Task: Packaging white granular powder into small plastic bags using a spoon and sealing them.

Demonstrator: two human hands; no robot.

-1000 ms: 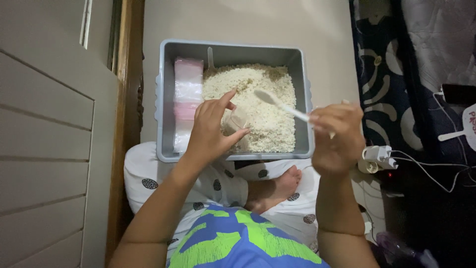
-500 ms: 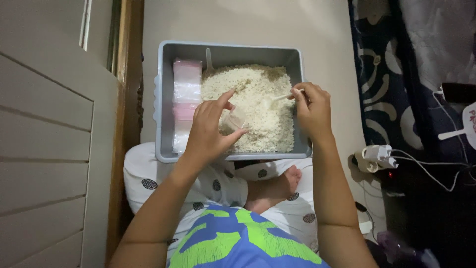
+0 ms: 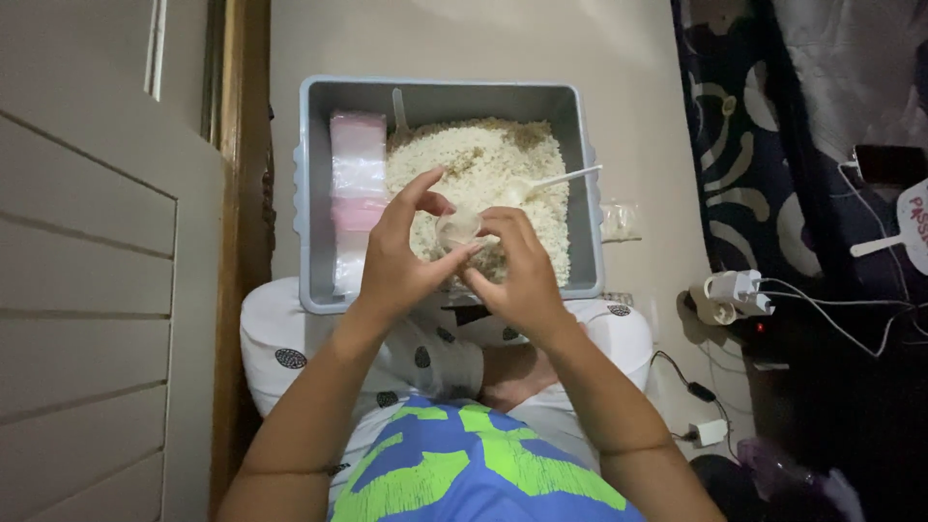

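A grey plastic bin (image 3: 440, 95) full of pale crumbly grain (image 3: 474, 159) sits on the floor in front of me. My left hand (image 3: 401, 256) and my right hand (image 3: 517, 266) meet over its near side, both gripping a small clear plastic bag (image 3: 458, 228) between the fingertips. A white plastic spoon (image 3: 551, 181) lies on the grain at the right, free of either hand. A second white spoon (image 3: 398, 106) stands at the bin's back wall. A stack of pink and clear bags (image 3: 356, 184) lies along the bin's left side.
A wooden door frame (image 3: 237, 193) and grey panelled door (image 3: 97, 271) stand at the left. A dark patterned cloth (image 3: 735, 126) hangs at the right. Chargers, plugs and cables (image 3: 739, 290) lie on the floor at the right. A small clear packet (image 3: 619, 220) lies beside the bin.
My right hand has let go of the white spoon, which now rests on the grain, and has come left to join my left hand on the small clear bag.
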